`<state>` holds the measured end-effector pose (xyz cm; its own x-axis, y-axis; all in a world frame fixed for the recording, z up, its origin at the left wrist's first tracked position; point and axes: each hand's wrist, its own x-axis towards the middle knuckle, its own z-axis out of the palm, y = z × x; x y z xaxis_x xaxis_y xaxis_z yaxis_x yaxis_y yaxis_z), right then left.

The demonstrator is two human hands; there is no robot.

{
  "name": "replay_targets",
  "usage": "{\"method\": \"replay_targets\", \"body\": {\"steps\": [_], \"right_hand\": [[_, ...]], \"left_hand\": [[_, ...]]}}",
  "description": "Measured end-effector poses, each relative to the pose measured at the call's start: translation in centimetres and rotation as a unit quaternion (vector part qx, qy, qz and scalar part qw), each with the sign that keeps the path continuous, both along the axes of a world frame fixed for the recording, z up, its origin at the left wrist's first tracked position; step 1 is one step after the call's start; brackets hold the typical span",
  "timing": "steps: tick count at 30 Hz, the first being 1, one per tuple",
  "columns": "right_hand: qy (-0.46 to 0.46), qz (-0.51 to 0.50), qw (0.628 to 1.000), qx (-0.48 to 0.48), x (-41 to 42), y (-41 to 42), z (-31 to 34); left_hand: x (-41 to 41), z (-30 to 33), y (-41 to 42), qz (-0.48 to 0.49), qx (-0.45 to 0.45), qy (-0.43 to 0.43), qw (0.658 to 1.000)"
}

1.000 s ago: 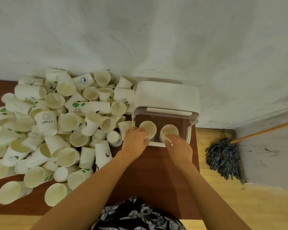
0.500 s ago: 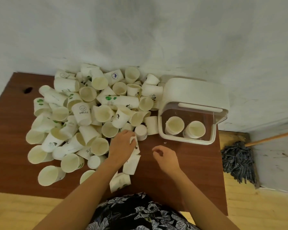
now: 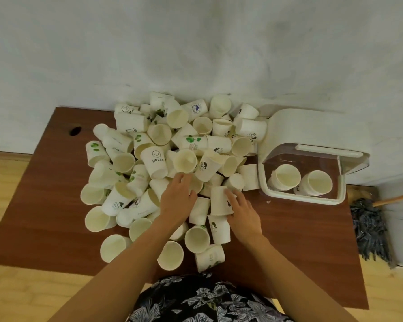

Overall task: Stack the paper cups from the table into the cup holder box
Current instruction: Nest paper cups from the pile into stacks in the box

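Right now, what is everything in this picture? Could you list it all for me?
Paper cups: dozens, white or cream, some printed, heaped on the table's middle.
Cup holder box: one, white with clear lid raised, at the table's right end.
Stacks in the box: two, cream, side by side.
Table: one, reddish-brown wood, against the wall.
Mop: one, dark blue-grey head, wooden handle, on the floor at right.
Floor: pale wood.
Wall: grey-white.
Left hand: resting on the pile's near part.
Right hand: fingers on a lying cup.
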<state>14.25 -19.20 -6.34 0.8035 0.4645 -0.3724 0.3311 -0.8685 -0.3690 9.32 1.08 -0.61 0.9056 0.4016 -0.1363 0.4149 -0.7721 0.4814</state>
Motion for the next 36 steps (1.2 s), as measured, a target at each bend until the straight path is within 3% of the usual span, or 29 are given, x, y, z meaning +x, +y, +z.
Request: {"method": "replay_targets", "body": {"steps": [6,10,15,19,28,36], "right_hand": [[-0.021,-0.041,0.999,0.02,1.4,1.0,1.5],[-0.023,-0.135,0.987,0.087,1.8,1.2,2.2],[0.01,-0.211,0.965,0.159,2.2,1.0,3.8],[-0.034,-0.208,0.962,0.173,2.1,0.8,4.6],[-0.086,-0.236,0.943,0.216,1.6,-0.9,6.1],[-0.117,-0.194,0.945,0.237,3.1,-7.3,8.3]], "left_hand": [[2.5,-0.2,1.2,-0.004,-0.017,-0.028,0.999],[3.9,-0.2,1.5,0.049,-0.003,-0.058,0.997],[4.8,-1.2,2.8,0.032,-0.019,0.006,0.999],[4.7,-0.8,3.1,0.04,-0.022,-0.012,0.999],[3.4,3.9,0.2,0.016,-0.034,-0.179,0.983],[5.3,5.8,-6.9,-0.06,-0.089,-0.167,0.98]]}}
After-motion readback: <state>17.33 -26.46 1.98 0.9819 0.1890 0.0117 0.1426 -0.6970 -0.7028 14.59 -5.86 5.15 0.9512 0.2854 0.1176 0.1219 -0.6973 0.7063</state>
